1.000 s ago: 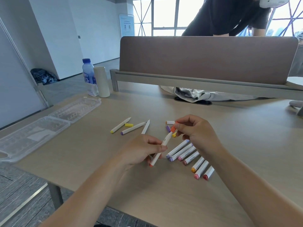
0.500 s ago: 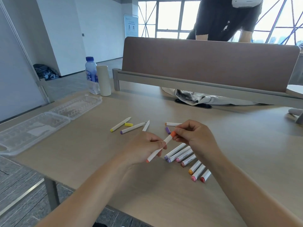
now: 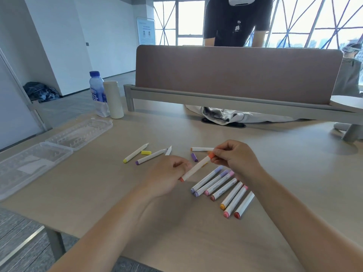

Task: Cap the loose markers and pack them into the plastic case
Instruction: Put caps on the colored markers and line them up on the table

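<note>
On the wooden bench (image 3: 98, 193), seven capped markers (image 3: 222, 188) lie in a row just under the right hand (image 3: 235, 160). Beyond the left hand (image 3: 167, 175) lie uncapped markers (image 3: 151, 156), a yellow cap (image 3: 146, 152) and a purple cap (image 3: 194, 157). An open clear case (image 3: 49, 152) lies well left of it.

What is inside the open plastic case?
The plastic case looks unpacked: only molded ridges and a pale rectangular patch show in its nearer half. Its left end is out of frame.
</note>
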Motion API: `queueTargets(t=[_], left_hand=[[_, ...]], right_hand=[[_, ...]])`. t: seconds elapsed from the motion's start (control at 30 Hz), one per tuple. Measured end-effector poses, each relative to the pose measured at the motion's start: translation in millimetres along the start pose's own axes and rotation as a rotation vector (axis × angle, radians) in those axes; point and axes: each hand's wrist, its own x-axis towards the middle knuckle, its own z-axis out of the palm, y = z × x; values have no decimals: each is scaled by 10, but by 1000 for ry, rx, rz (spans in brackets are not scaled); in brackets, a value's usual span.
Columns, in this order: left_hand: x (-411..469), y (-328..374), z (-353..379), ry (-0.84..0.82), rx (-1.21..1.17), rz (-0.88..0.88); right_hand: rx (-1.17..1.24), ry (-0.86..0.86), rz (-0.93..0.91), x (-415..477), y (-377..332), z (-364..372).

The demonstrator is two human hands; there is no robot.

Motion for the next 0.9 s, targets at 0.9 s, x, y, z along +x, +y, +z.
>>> queueTargets(t=[0.9], left_hand=[[1080, 202, 253, 22, 214, 131]], right_hand=[[-498, 210, -58, 635, 243, -461]])
